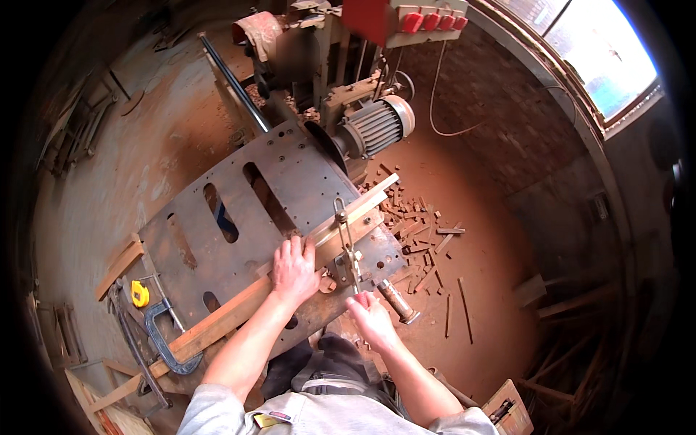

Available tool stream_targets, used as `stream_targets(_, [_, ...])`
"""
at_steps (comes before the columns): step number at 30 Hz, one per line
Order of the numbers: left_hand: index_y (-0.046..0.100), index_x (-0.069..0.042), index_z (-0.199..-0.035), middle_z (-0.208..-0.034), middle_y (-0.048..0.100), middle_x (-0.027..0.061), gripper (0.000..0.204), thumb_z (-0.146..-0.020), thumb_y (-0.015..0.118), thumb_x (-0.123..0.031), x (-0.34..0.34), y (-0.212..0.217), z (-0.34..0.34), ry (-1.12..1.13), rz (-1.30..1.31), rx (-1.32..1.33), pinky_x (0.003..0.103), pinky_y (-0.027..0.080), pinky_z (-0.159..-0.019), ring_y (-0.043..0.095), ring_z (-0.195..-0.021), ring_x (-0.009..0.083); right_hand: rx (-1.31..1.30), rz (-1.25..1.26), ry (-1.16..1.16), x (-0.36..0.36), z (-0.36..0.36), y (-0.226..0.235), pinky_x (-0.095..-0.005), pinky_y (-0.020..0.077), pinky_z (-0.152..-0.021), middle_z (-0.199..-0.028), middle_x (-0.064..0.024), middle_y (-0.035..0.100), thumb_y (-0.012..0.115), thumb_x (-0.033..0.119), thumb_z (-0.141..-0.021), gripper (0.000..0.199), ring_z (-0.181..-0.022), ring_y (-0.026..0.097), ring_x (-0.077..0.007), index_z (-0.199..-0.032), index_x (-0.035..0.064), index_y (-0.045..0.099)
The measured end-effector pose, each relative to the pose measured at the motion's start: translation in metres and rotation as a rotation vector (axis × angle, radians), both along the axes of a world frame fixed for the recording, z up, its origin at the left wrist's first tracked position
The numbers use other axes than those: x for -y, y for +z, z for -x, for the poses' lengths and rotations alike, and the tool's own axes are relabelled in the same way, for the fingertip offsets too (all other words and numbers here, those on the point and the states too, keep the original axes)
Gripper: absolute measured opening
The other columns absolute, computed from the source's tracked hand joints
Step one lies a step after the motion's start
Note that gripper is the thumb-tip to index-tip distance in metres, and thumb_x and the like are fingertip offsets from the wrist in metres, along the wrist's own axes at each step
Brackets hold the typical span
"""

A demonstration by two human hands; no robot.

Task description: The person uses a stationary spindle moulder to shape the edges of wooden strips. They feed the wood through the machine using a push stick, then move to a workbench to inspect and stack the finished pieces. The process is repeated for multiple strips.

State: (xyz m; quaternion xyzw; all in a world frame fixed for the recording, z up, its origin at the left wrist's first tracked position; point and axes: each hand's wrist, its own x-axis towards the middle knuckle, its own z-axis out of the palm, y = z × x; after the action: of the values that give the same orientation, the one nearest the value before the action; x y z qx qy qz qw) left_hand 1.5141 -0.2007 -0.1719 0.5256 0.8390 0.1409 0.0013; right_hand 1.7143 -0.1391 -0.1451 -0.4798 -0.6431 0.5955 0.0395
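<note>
Hands differ: left hand [293, 271] laid outstretched over the wooden strip [225, 313], right hand [371, 319] clenched around the metal rod [355, 274]

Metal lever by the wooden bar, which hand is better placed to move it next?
Probably the right hand: it seems closed on the metal lever; the left hand lies on the wooden bar.

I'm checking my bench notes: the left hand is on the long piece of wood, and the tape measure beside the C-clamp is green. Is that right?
Not quite: the tape measure beside the C-clamp is yellow, not green, as the head view shows. The left hand is on the long piece of wood.
</note>
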Motion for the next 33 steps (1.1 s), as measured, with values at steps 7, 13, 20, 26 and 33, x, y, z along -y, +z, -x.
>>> stream_targets(7, [0.057,0.001,-0.129,-0.12,0.054,0.018,0.077,-0.071,0.084,-0.042,-0.005,0.001,0.001,0.015,0.035,-0.011,0.045,0.045,-0.095,0.052,-0.111,0.0335,0.108,-0.076,0.077,-0.005,0.006,0.005,-0.0404,0.0474,-0.094,-0.108,-0.0236,0.069,0.06,0.039,-0.094,0.047,-0.106,0.065,-0.034,-0.114,-0.003,0.062])
stream_targets(13, [0.06,0.0,-0.126,-0.119,0.057,0.0182,0.075,-0.069,0.083,-0.044,0.001,-0.009,0.008,0.034,-0.035,-0.104,0.045,0.048,-0.093,0.054,-0.112,0.0333,0.074,-0.027,0.084,-0.004,0.009,-0.019,-0.0423,0.0495,-0.083,-0.092,-0.021,0.068,0.061,0.033,-0.095,0.036,-0.089,0.065,-0.0337,-0.105,-0.0016,0.063])
stream_targets(20, [0.062,-0.002,-0.125,-0.115,0.057,0.0152,0.075,-0.065,0.086,-0.039,0.0,-0.012,0.012,0.063,-0.066,-0.102,0.044,0.049,-0.091,0.055,-0.108,0.0327,-0.017,-0.106,0.087,-0.006,0.016,-0.028,-0.047,0.0482,-0.089,-0.101,-0.0259,0.068,0.059,0.04,-0.094,0.042,-0.102,0.064,-0.0431,-0.107,-0.0004,0.063])
stream_targets(26, [0.058,-0.003,-0.127,-0.111,0.057,0.0147,0.077,-0.067,0.086,-0.041,-0.001,-0.013,0.011,0.045,-0.088,-0.138,0.044,0.047,-0.091,0.055,-0.106,0.0319,-0.079,-0.183,0.118,-0.007,0.016,-0.026,-0.0446,0.0485,-0.089,-0.099,-0.0244,0.068,0.058,0.04,-0.094,0.044,-0.101,0.065,-0.0408,-0.111,-0.0003,0.061])
stream_targets(33, [0.057,-0.002,-0.127,-0.113,0.057,0.0151,0.076,-0.067,0.086,-0.04,-0.001,-0.019,0.012,0.044,-0.115,-0.162,0.044,0.047,-0.092,0.055,-0.106,0.0323,-0.107,-0.191,0.131,-0.009,0.016,-0.036,-0.0464,0.0487,-0.089,-0.101,-0.0259,0.068,0.057,0.04,-0.095,0.043,-0.103,0.064,-0.0428,-0.113,0.0002,0.061])
